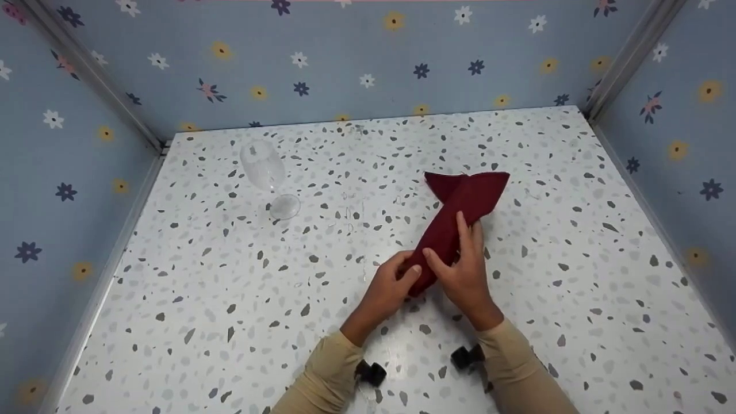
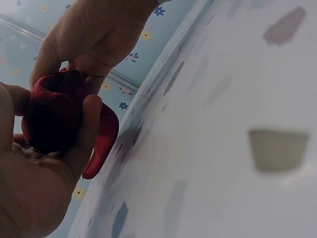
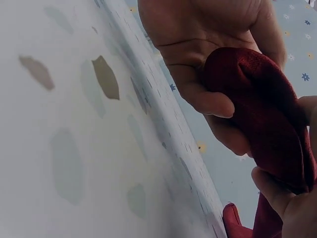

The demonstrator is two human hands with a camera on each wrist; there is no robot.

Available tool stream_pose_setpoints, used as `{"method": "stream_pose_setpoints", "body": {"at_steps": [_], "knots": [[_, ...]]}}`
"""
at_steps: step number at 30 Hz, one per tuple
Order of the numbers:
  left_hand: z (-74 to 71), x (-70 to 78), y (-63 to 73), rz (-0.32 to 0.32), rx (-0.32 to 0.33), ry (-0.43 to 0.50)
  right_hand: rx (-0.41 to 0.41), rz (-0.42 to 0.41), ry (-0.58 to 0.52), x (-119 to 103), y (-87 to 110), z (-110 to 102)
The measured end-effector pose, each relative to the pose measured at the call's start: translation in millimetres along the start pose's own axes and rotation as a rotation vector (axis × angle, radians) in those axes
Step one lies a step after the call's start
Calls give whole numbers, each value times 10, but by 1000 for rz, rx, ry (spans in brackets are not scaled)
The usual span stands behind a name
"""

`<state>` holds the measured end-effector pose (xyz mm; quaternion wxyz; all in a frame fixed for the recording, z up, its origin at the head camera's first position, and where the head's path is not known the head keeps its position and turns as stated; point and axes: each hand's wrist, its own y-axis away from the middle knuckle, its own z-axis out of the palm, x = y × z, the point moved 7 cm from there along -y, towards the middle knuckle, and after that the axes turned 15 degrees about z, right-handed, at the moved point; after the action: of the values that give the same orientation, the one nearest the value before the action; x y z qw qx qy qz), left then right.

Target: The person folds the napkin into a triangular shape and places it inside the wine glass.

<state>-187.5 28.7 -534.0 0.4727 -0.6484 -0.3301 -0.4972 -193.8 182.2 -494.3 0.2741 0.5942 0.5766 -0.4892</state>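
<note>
A dark red cloth napkin [image 1: 440,238], rolled into a narrow bundle, slants across the head view with its far end fanned into two pointed flaps. Its near end is gripped by my left hand [image 1: 393,284], thumb on top. Farther up the roll, my right hand [image 1: 464,276] holds it from the right side, thumb and index finger along the cloth. In the left wrist view, the rolled end of the napkin [image 2: 54,111] sits between the curled fingers of both hands. The right wrist view shows the napkin's folded layers [image 3: 262,114] close up.
A clear stemmed glass [image 1: 263,167] lies on its side at the back left of the speckled white table [image 1: 322,322]. Blue flowered panels [image 1: 345,57] wall the table at the back and both sides. Black wrist mounts [image 1: 372,374] hang beside the sleeves.
</note>
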Motion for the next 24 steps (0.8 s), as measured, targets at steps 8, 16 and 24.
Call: {"method": "stream_pose_setpoints", "body": {"at_steps": [8,16,24], "knots": [[-2,-1,5,1,-7,-14,-26,5,78,27,-2,8],[-7,-12,5,1,-5,-33,-33,41,97,32,-2,6],[-32,44,-4,8,-17,-82,-45,-65,99,-9,-20,6]]}}
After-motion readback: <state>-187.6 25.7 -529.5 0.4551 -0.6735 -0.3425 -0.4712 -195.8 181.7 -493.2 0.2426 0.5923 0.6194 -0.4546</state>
